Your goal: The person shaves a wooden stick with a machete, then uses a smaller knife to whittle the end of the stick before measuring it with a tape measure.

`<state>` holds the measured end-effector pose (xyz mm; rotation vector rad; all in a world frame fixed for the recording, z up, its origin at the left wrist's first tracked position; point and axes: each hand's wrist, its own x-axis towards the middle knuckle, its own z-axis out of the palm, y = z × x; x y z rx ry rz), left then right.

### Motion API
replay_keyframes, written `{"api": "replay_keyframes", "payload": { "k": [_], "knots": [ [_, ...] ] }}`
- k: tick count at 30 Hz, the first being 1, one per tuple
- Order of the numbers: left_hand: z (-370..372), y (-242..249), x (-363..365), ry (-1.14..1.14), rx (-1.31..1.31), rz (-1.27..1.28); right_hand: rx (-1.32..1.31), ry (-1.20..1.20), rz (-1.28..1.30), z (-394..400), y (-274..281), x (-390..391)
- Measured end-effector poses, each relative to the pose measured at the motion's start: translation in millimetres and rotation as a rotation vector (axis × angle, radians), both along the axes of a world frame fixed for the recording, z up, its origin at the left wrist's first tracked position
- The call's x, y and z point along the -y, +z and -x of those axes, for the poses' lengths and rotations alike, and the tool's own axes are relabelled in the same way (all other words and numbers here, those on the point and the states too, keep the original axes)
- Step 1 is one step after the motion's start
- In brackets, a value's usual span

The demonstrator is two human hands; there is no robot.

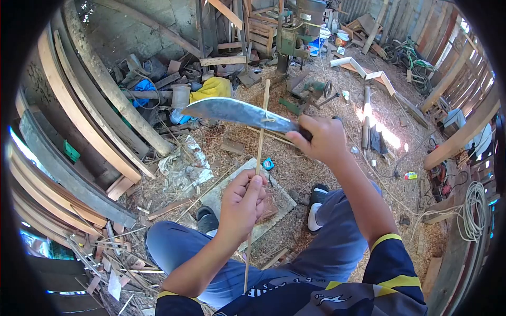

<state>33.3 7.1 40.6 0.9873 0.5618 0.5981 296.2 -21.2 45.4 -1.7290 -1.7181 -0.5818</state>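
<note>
My left hand [243, 204] is closed around a thin bamboo stick [261, 141], which stands nearly upright in front of me. Its lower end reaches down towards my lap. My right hand [322, 138] grips the handle of a machete [232, 109], whose wide, curved blade points left. The blade crosses the upper part of the stick, and a small curled shaving shows where they meet. Most of the machete's handle is hidden in my fist. Below my left hand a pale flat slab [282, 210] lies on the ground between my feet, with a blue tape measure [268, 164] by its far edge.
Long boards [84, 110] lean along the left side, with scrap sticks [113, 247] below them. A green metal vise-like machine [305, 92] stands ahead. A yellow cloth [211, 89] lies among clutter. Coiled rope [472, 210] hangs at right. Shavings cover the floor.
</note>
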Motion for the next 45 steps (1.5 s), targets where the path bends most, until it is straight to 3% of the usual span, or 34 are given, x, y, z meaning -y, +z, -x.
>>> {"api": "replay_keyframes", "payload": {
  "k": [4, 8, 14, 17, 21, 24, 26, 29, 35, 39, 42, 43, 45],
  "knots": [
    [1.3, -1.7, 3.0, 0.008, -0.009, -0.018, 0.169, 0.12, -0.017, 0.8, -4.0, 3.6],
    [11.4, -5.0, 14.1, -0.053, -0.023, 0.016, -0.317, -0.34, 0.05, -49.6, 3.3, -10.3],
    [7.6, -10.2, 7.8, 0.036, -0.013, -0.089, -0.357, -0.045, 0.08, 12.7, -13.6, 17.1],
    [6.5, -3.9, 7.8, 0.076, -0.012, -0.068, -0.108, 0.245, 0.032, 39.5, -12.7, 14.6],
    [9.2, -10.4, 2.6, 0.056, -0.073, -0.074, 0.029, 0.297, 0.076, 50.7, -6.6, 13.6],
    [11.6, -8.9, 6.6, 0.052, 0.014, -0.068, 0.03, 0.218, -0.018, 16.5, -10.0, 0.5],
    [14.3, -6.1, 9.9, 0.026, -0.023, -0.05, -0.179, -0.15, -0.008, -16.3, -10.1, -11.1],
    [15.1, -8.3, 15.4, 0.005, -0.036, -0.085, -0.411, -0.337, 0.021, -54.3, -4.0, -15.0],
    [9.3, -17.8, 1.2, 0.096, -0.064, -0.147, -0.387, -0.026, 0.105, 23.9, -24.9, 14.7],
    [8.0, -19.5, 3.9, 0.12, -0.047, -0.228, -0.036, 0.242, 0.096, 43.9, -20.8, 16.2],
    [10.4, -20.9, 5.3, 0.092, -0.026, -0.16, -0.036, 0.202, -0.041, 20.1, -25.3, 1.9],
    [11.4, -18.6, 6.0, 0.082, -0.027, -0.126, -0.158, 0.116, -0.066, 8.2, -26.4, -5.6],
    [12.8, -12.4, 8.9, 0.057, -0.025, -0.057, -0.376, -0.317, 0.092, -17.9, -16.6, -14.0]
  ]
}}
